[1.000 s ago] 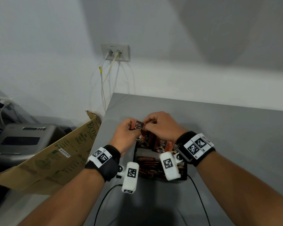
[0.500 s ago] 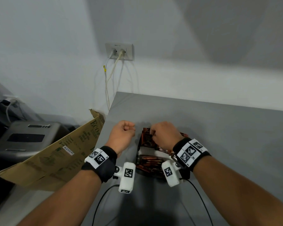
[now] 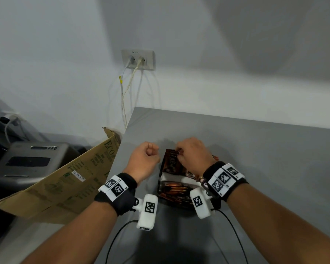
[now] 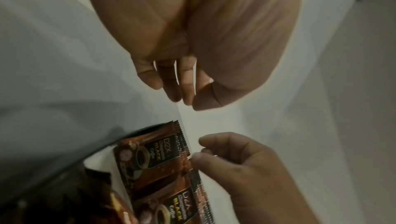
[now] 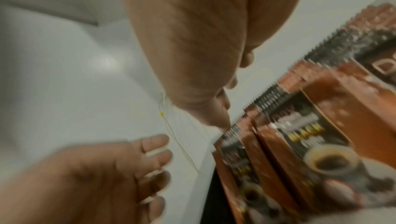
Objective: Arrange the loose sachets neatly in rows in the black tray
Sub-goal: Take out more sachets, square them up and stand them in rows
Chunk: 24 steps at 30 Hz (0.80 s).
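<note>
The black tray (image 3: 159,187) sits on the grey table between my wrists. Brown coffee sachets (image 3: 172,163) stand upright in its far part, and copper sachets (image 3: 174,189) lie in rows in the near part behind a white divider. My right hand (image 3: 187,154) hovers over the far end, fingers curled, thumb tip on the serrated top edge of the upright sachets (image 4: 150,156). The right wrist view shows that fingertip (image 5: 223,125) touching the sachets (image 5: 300,143). My left hand (image 3: 146,160) is a fist just left of the tray and holds nothing (image 4: 177,83).
A folded cardboard box (image 3: 65,178) leans off the table's left edge, with a grey machine (image 3: 27,162) behind it. A wall socket (image 3: 137,60) with pale cables hangs above the table's far left corner. Bare grey tabletop (image 3: 265,153) spreads to the right. Black cables (image 3: 118,235) trail from my wrists.
A second ago both hands held one sachet above the tray. The left hand let go and drew back left; the right hand lowered the sachet among the upright ones.
</note>
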Each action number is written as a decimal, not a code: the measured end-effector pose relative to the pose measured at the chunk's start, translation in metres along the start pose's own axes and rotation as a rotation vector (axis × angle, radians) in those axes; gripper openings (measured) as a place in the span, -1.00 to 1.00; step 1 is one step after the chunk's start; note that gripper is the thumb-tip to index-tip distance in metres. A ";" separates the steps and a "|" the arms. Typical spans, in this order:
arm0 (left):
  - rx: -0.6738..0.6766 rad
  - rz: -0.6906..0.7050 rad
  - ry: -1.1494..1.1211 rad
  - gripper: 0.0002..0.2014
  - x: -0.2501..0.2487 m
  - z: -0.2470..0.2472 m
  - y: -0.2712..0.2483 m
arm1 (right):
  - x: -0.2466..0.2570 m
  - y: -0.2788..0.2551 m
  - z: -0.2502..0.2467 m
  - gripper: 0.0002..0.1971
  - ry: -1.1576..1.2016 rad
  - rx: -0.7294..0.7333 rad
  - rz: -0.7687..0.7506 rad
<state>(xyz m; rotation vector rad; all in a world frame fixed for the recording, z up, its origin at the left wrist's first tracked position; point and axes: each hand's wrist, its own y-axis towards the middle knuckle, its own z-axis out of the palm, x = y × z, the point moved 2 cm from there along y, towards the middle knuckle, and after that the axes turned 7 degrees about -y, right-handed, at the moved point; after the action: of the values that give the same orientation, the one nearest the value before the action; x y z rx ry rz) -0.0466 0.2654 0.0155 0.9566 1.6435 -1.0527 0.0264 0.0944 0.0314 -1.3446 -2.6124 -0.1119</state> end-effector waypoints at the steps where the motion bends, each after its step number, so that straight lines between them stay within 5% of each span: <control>1: 0.059 0.026 0.053 -0.75 -0.004 0.000 -0.003 | -0.002 -0.003 -0.008 -0.85 0.067 0.003 0.006; 5: 0.468 0.067 0.289 -0.65 -0.015 0.010 -0.019 | -0.015 -0.026 -0.039 -0.81 0.225 0.168 0.010; 8: 0.646 0.097 0.565 -0.51 -0.010 0.025 -0.024 | -0.028 -0.048 -0.041 -0.82 0.235 0.333 0.022; 17: 0.750 0.124 0.850 -0.46 -0.011 0.043 -0.017 | -0.042 -0.088 -0.010 -0.64 0.110 0.438 0.029; 24: 0.765 0.132 0.872 -0.56 -0.016 0.049 -0.018 | -0.041 -0.088 -0.002 -0.78 0.101 0.403 0.033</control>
<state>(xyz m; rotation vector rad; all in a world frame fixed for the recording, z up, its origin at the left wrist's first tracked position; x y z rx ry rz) -0.0452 0.2113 0.0245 2.2360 1.7955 -1.2893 -0.0220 0.0099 0.0265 -1.2017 -2.3609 0.3254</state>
